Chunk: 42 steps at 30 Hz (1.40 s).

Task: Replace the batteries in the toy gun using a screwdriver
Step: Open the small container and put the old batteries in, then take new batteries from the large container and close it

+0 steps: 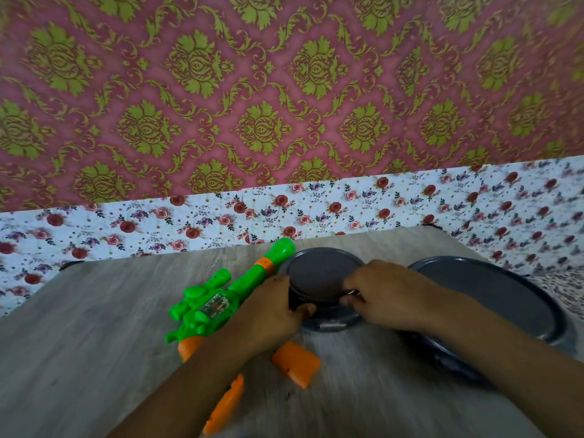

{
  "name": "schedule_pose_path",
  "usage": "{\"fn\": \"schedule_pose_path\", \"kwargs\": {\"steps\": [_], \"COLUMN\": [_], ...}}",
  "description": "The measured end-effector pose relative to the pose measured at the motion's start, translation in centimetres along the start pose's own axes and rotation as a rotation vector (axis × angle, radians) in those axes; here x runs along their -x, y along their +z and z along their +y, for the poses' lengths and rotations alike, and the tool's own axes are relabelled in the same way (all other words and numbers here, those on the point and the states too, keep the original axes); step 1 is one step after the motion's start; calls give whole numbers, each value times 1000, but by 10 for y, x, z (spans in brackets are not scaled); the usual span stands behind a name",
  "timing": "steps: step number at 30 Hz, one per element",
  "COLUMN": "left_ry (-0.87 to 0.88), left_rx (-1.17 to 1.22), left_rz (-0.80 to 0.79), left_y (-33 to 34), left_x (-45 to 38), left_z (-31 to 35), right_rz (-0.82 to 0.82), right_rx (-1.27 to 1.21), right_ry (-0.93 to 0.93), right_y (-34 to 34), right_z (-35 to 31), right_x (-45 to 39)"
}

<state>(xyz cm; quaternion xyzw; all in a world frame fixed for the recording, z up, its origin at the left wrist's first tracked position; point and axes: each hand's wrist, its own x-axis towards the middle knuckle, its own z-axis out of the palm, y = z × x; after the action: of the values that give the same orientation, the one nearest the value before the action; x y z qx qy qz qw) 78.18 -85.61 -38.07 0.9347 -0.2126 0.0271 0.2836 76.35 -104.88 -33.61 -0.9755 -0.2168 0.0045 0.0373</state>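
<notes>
Over the small plate (319, 273), both hands pinch sth tiny & blurry w/ closed fingers; toy gun (221, 298) lies diagonally under left hand (271, 314), right hand (382, 295) farther.

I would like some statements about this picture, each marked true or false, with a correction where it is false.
1. The toy gun lies on the wooden table. True.
2. The toy gun is blue and red. False: it is green and orange.
3. Both hands are at the small dark plate. True: the left hand and the right hand meet at its near edge.
4. Only one dark plate is on the table. False: a large dark plate lies to the right.
5. The wall behind is plain white. False: it is patterned.
</notes>
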Motion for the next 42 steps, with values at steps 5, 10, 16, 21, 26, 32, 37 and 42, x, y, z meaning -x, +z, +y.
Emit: {"fn": "schedule_pose_path", "kwargs": {"steps": [5,10,16,21,26,32,37,42], "left_ry": [-132,-127,-84,-106,-160,-122,-84,10], "left_rx": [-156,-153,-72,-146,-220,223,521,508], "left_rz": [-78,-89,-137,-171,-215,118,214,176], "left_y": [12,33,60,70,65,83,114,130], "left_x": [-37,-90,-135,-155,-156,-101,-25,30], "left_z": [17,37,67,72,81,102,118,112], "right_rz": [-132,-122,-40,20,-83,-35,-112,-144], "right_rx": [-33,-10,-70,-72,-252,-287,-202,-182], "right_ry": [46,166,336,348,299,375,506,649], "right_y": [-9,-7,0,10,-3,-18,-9,-1], "right_z": [34,97,156,177,159,147,141,123], "right_x": [-19,-52,-59,-57,-41,20,61,64]}}
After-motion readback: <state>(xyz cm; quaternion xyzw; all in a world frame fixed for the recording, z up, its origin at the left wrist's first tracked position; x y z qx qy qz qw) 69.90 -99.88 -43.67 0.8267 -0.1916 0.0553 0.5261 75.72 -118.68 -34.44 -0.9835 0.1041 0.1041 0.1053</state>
